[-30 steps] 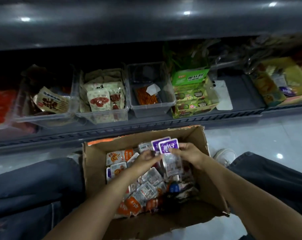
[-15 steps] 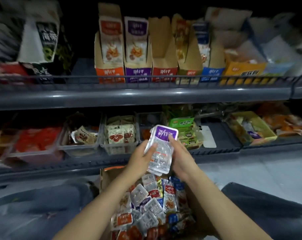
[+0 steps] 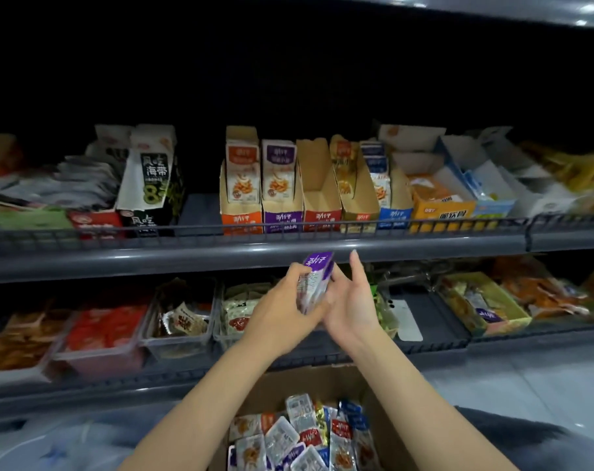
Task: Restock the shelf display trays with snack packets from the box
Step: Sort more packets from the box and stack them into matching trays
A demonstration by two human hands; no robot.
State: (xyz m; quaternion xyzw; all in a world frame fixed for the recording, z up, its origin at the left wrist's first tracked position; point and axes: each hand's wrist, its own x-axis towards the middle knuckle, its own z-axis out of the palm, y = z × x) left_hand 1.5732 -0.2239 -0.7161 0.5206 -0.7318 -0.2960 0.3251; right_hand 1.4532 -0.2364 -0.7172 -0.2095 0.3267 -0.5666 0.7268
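A small stack of purple-topped snack packets (image 3: pixel 315 277) is held up in front of the grey shelf rail (image 3: pixel 254 254). My left hand (image 3: pixel 282 305) grips the stack from the left, fingers curled round it. My right hand (image 3: pixel 351 300) lies against the stack's right side with straight fingers pointing up. Below, the cardboard box (image 3: pixel 288 385) holds several mixed packets (image 3: pixel 305 436). On the upper shelf stands a row of cardboard display trays: orange (image 3: pixel 241 198), purple (image 3: pixel 282 198), an empty red one (image 3: pixel 319 195), yellow (image 3: pixel 353 188) and blue (image 3: pixel 387 195).
Clear plastic bins (image 3: pixel 180 321) with other snacks line the lower shelf. A black-and-white seaweed carton (image 3: pixel 152 178) stands left on the upper shelf, and an orange box (image 3: pixel 438 205) stands right. My knees flank the box; pale floor tiles (image 3: pixel 543 385) lie to the right.
Both hands lifted the purple packets out of the box and up to the shelf rail. The stack turned edge-on, and my view tilted up to the upper shelf.
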